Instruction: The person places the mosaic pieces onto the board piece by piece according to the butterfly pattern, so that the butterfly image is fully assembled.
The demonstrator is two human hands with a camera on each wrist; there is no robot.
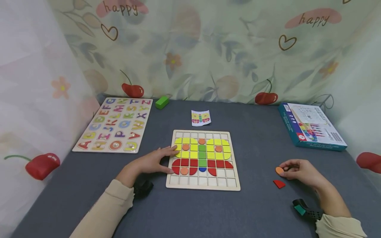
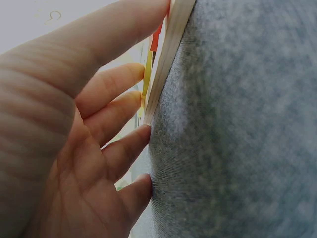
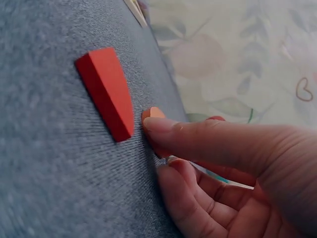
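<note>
A square wooden grid board (image 1: 203, 188) lies mid-table, its cells partly filled with yellow, red, green, orange and blue pieces in a butterfly-like pattern. My left hand (image 1: 151, 161) rests at its left edge with fingers extended; the left wrist view shows fingertips on the board's side (image 2: 171, 54). Off to the right, my right hand (image 1: 302, 173) pinches an orange disc (image 1: 279, 170) between thumb and fingers, low over the cloth. Close by lies a red quarter-circle piece (image 1: 279, 184), seen nearer in the right wrist view as a thick red wedge (image 3: 109, 94).
Behind the board sits a small pattern card (image 1: 200, 118). An alphabet puzzle board (image 1: 96, 127) occupies the back left, with a green block (image 1: 162, 102) beside it. At the back right is a flat box (image 1: 312, 125). Patterned curtains (image 1: 196, 49) enclose the grey table.
</note>
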